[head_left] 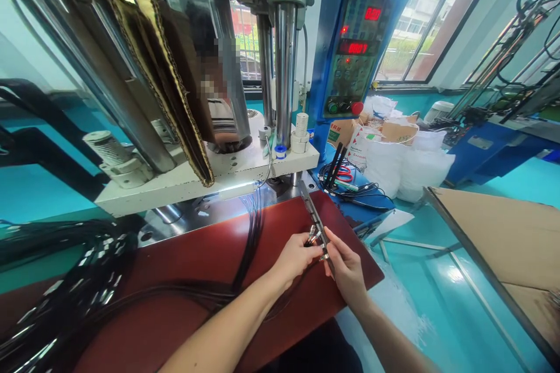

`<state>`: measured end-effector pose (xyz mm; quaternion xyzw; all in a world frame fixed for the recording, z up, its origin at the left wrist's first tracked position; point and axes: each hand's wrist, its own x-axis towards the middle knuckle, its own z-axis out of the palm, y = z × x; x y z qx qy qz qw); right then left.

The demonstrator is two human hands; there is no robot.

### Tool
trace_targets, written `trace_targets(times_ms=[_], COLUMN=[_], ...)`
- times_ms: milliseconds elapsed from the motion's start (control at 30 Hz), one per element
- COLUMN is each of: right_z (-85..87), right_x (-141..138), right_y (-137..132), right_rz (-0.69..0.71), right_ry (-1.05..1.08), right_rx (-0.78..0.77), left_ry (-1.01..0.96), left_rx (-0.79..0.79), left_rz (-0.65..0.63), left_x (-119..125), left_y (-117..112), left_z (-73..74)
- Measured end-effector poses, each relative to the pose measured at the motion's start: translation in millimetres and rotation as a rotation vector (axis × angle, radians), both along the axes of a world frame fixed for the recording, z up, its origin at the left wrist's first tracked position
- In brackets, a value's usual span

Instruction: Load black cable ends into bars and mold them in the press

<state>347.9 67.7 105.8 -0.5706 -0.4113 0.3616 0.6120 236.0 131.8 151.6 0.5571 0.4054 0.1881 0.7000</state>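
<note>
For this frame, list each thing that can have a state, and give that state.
left hand: pinching small metal connectors
right hand: gripping the connectors at the metal strip
black cables: draped over the red mat
control panel: powered, red digits lit
cardboard sheets: leaning against the press columns

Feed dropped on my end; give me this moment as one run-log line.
left hand: pinching metal plugs | right hand: on metal strip | black cables: across red mat | press: behind

Left hand [294,256] and right hand [345,265] meet ahead, forearms converging (both bare), fingers [306,240] pinched together.
</note>
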Motion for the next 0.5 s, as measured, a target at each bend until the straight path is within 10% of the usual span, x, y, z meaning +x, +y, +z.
trace_targets(times_ms=[500], right_z=[6.7], right_x=[1.5], right_y=[-2.0], right_rz=[-0.017], right_ry=[0.173], right_rx=[-0.031], left_ry=[0.074], left_rx=[0.460], left_rz=[0.029], left_x=[-4.1], left_y=[15.4], left_z=[-10.1])
